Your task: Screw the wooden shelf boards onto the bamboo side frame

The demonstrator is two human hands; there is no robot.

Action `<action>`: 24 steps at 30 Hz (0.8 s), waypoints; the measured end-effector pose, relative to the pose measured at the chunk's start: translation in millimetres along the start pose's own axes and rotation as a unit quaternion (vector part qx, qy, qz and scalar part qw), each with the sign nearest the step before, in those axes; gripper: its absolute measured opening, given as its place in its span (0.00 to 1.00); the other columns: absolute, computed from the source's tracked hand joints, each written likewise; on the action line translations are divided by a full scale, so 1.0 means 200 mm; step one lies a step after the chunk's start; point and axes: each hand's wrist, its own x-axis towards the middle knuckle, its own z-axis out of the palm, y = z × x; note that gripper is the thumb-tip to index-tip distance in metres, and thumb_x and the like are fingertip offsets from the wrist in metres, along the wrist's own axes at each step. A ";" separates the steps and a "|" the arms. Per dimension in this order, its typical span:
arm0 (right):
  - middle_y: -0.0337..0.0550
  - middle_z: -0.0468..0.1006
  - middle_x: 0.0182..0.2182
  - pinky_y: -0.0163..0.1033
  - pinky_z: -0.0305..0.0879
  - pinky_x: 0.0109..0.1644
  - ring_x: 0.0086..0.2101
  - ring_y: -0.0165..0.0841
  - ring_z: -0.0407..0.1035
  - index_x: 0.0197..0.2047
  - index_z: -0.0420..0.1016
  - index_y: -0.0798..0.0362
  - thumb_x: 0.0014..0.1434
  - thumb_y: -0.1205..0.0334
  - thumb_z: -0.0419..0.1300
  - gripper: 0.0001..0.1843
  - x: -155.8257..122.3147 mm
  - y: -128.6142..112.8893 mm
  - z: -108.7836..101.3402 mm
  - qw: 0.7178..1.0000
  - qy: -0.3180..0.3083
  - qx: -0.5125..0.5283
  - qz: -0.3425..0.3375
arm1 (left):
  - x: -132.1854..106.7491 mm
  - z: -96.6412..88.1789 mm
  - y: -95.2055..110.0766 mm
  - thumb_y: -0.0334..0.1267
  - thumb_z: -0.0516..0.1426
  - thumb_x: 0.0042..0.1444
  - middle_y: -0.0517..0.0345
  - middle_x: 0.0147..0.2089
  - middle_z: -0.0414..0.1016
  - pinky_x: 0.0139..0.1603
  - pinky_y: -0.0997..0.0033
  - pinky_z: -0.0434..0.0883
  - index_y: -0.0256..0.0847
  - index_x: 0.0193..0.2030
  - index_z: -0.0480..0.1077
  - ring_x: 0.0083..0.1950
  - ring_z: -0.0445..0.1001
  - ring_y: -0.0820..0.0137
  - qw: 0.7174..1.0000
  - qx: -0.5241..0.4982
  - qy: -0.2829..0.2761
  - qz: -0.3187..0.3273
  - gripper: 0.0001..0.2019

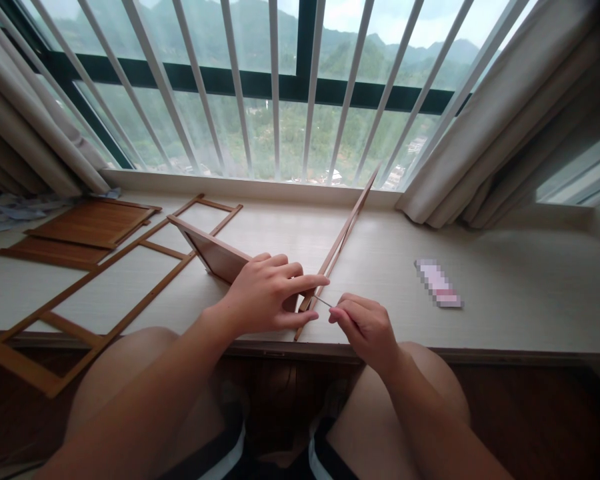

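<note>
A wooden panel stands tilted on the white ledge, its near end under my left hand. My left thumb and index finger straddle the joint where this panel meets a long wooden side frame standing on edge, gripping the pieces there. My right hand is closed around a thin metal hex key. The rod's tip points at the side frame between my left thumb and index finger. Its other end is hidden in my right fist, and its contact with the wood is too small to make out.
Left on the ledge lie an open wooden ladder-shaped frame, overhanging the front edge, and stacked brown panels. A blurred pink object lies right. Behind are window bars and curtains.
</note>
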 end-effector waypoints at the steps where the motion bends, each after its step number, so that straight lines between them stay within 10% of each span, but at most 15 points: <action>1: 0.39 0.69 0.25 0.36 0.57 0.33 0.27 0.28 0.63 0.29 0.71 0.54 0.69 0.66 0.54 0.15 -0.01 -0.01 0.02 0.999 0.014 0.021 0.025 | 0.00 0.00 0.00 0.63 0.50 0.60 0.59 0.41 0.75 0.43 0.61 0.58 0.59 0.62 0.67 0.42 0.68 0.65 1.000 -0.001 0.000 0.000 0.26; 10: 0.33 0.60 0.15 0.35 0.49 0.22 0.17 0.25 0.53 0.23 0.68 0.53 0.70 0.52 0.52 0.25 -0.07 -0.05 0.14 0.924 0.065 0.272 0.261 | 0.00 0.00 0.00 0.64 0.50 0.60 0.60 0.41 0.75 0.43 0.61 0.58 0.59 0.62 0.67 0.42 0.68 0.64 1.000 0.001 -0.004 0.000 0.27; 24: 0.40 0.66 0.25 0.38 0.55 0.32 0.27 0.30 0.61 0.28 0.68 0.53 0.68 0.64 0.55 0.15 -0.02 0.04 0.03 0.999 0.051 0.011 0.014 | 0.00 0.01 -0.01 0.63 0.51 0.60 0.58 0.41 0.76 0.43 0.61 0.59 0.58 0.62 0.68 0.42 0.68 0.65 1.000 -0.002 0.007 0.007 0.27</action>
